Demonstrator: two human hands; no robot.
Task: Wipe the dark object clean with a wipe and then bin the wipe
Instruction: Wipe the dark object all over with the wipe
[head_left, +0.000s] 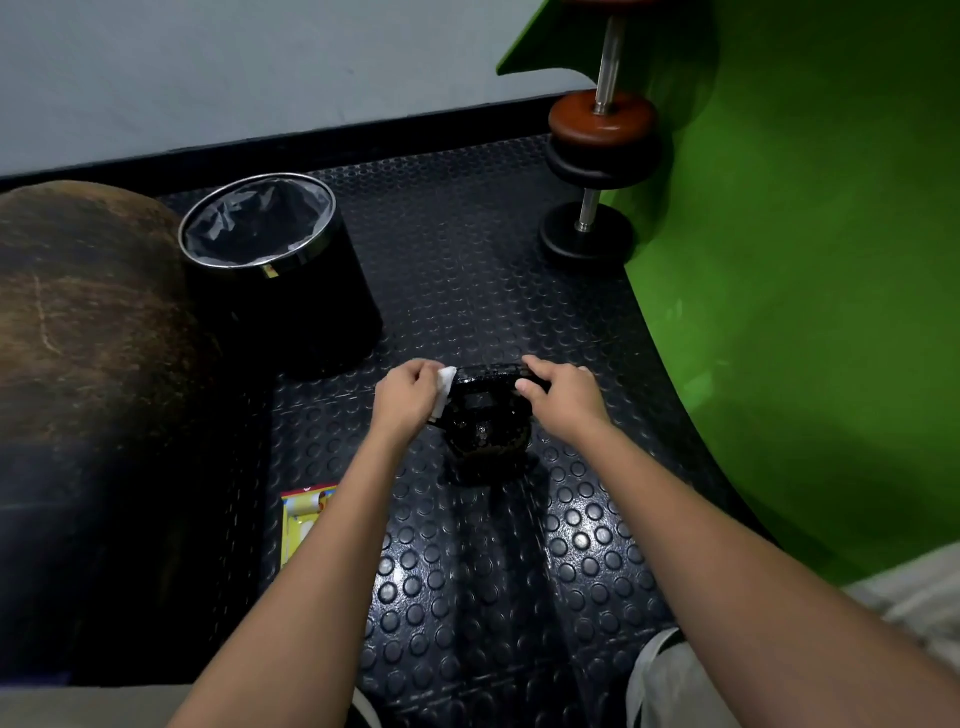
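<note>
A glossy black kettlebell (488, 434) stands upright on the studded rubber floor in the middle of the view. My left hand (408, 395) holds a small white wipe (445, 387) against the left end of the kettlebell's handle. My right hand (563, 397) grips the right end of the handle, thumb in front and fingers over the top. A black round bin (283, 275) with a chrome rim and a dark liner stands to the far left of the kettlebell, its mouth open.
A yellow wipe packet (304, 519) lies on the floor under my left forearm. A large brown ball (88, 332) fills the left side. Dumbbells (597, 166) stand by the green wall (831, 312) on the right.
</note>
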